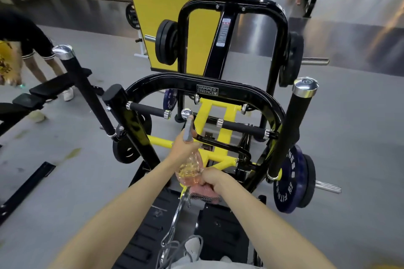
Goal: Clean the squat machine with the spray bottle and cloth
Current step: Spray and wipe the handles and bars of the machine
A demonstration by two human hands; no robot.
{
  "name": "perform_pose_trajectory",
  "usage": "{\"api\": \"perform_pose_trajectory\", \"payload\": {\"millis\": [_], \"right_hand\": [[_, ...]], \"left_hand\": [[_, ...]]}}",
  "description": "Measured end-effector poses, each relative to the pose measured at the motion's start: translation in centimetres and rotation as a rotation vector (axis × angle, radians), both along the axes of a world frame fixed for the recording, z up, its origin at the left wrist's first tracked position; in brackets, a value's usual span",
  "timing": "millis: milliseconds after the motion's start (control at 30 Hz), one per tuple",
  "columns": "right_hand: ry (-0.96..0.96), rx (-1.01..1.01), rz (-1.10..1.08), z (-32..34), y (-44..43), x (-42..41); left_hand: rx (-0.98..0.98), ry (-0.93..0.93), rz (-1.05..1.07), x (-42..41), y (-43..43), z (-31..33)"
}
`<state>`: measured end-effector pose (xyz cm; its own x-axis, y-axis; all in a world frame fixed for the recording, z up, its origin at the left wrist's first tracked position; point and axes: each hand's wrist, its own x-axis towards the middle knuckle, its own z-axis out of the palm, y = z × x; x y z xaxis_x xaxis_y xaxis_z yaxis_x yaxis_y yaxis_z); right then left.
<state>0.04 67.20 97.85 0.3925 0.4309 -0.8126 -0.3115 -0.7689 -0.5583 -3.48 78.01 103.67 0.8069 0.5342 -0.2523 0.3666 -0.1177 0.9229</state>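
The person stands on the black foot platform [220,233] of the Hammer Strength squat machine [207,90], with both forearms reaching forward over the platform's far edge. The left hand [182,147] wraps round the neck of the spray bottle [190,167], just under its grey trigger head. The fingers curl to the bottle's far side, so I cannot tell whether any of them sits on the trigger. The bottle is clear and pinkish with liquid inside. Its nozzle points away towards the yellow inner frame [209,113] and overlaps a chrome end cap there, which makes the tip hard to pick out. The bottle's base is partly covered by the right hand [215,178], which lies just beside it and is closed in a fist on the pink cloth [205,195]. Most of the cloth is hidden inside that fist; only a bunched fold with a black-and-white checked edge hangs below the knuckles, over the platform's middle gap. At the bottom edge a white shoe [193,247] with grey laces is cut off. A dark blue weight plate [289,181] sits on the machine's right peg. At the left edge another person [32,39] bends beside a black bench [43,91], with the upper body out of view.
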Motion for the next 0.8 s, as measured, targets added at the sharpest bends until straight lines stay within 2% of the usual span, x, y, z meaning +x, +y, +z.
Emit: {"api": "perform_pose_trajectory", "payload": {"millis": [100, 200, 300, 467, 600, 733, 800], "right_hand": [[-0.002, 0.007, -0.013, 0.2, 0.4, -0.1], [0.082, 0.065, -0.025, 0.5, 1.0, -0.7], [-0.052, -0.047, 0.097, 0.0, 1.9, -0.6], [-0.111, -0.041, 0.193, -0.2, 2.0, -0.6], [-0.06, 0.022, 0.049, -0.2, 0.8, -0.7], [-0.256, 0.055, -0.06, -1.0, 0.3, -0.1], [-0.28, 0.069, -0.121, -1.3, -0.3, 0.5]], "left_hand": [[-0.056, 0.041, 0.113, 0.0, 1.0, -0.3], [-0.072, 0.101, 0.142, 0.0, 1.7, -0.2], [-0.074, 0.123, 0.169, 0.1, 2.2, -0.1], [-0.061, 0.122, 0.088, -0.2, 2.6, -0.7], [-0.049, 0.179, 0.079, -0.5, 2.8, -2.0], [0.012, 0.284, -0.001, -0.4, 2.8, -2.9], [0.044, 0.324, 0.009, -0.3, 2.8, -3.2]]}}
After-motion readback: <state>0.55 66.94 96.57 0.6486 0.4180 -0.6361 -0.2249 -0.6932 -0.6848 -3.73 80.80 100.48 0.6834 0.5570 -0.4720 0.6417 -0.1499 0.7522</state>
